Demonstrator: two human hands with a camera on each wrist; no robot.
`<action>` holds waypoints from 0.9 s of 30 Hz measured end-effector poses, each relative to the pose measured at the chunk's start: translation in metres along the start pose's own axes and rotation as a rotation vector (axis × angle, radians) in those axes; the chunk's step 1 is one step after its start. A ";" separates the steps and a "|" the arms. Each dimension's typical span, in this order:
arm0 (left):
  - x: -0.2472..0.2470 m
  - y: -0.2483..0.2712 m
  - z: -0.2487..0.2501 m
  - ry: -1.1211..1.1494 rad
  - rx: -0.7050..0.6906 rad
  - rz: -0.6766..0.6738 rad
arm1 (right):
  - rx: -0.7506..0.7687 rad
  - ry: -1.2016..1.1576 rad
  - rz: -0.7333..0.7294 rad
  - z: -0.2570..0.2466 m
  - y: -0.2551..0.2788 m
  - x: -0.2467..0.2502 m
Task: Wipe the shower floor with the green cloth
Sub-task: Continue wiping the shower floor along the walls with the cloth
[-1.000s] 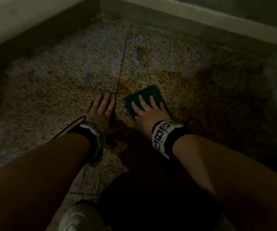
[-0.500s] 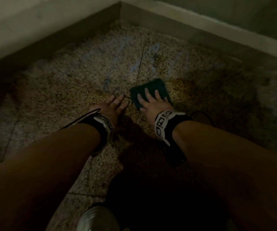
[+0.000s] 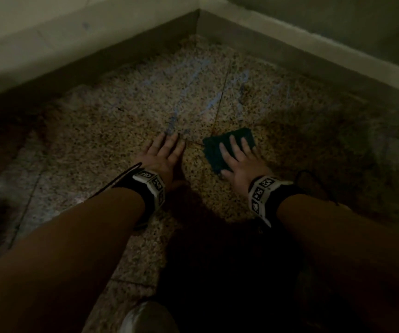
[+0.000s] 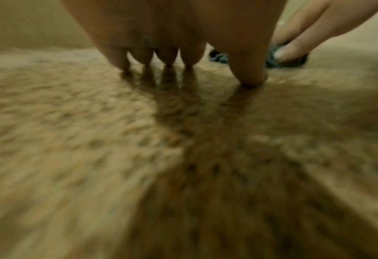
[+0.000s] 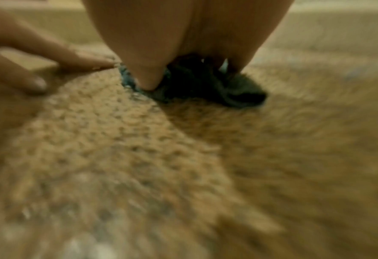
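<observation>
Right hand (image 3: 241,162) flat on green cloth (image 3: 220,150), left hand (image 3: 162,155) spread beside, possibly wet shower floor (image 3: 121,131).

My pale shoe (image 3: 145,318) shows at the bottom edge, and light wall skirting (image 3: 290,39) meets in the far corner

The speckled granite shower floor (image 3: 126,131) is tan flecked with black and brown, paler and greyish toward the left edge of the frame, with faint bluish streaks in the upper middle and thin dark joint lines crossing it. A darker brown patch spreads at centre right. The folded dark green cloth (image 3: 220,150) reads teal-green; in the blurred wrist views it looks nearly black in places, perhaps from shadow. The pale cream wall base (image 3: 49,42) runs across the top. Both white wristbands (image 3: 262,193) carry black square marker patterns over black straps.
</observation>
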State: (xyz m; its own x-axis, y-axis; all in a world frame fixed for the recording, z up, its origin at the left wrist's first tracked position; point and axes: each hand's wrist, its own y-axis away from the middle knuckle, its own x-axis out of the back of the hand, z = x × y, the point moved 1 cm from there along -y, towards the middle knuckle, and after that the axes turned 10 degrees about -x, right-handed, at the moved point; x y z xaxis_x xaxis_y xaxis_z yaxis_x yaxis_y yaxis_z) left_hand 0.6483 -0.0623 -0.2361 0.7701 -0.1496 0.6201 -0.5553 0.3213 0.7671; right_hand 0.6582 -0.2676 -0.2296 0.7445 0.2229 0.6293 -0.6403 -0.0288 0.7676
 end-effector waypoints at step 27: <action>-0.012 0.031 -0.018 0.246 0.295 -0.029 | 0.187 0.096 0.012 -0.051 -0.041 0.055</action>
State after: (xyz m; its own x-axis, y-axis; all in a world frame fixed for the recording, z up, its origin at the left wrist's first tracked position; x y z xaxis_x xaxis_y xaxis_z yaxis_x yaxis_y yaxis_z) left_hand 0.6280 -0.0342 -0.2228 0.8190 0.0861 0.5672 -0.5713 0.0321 0.8201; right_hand 0.7156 -0.2046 -0.2321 0.7097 0.3128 0.6313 -0.5965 -0.2101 0.7747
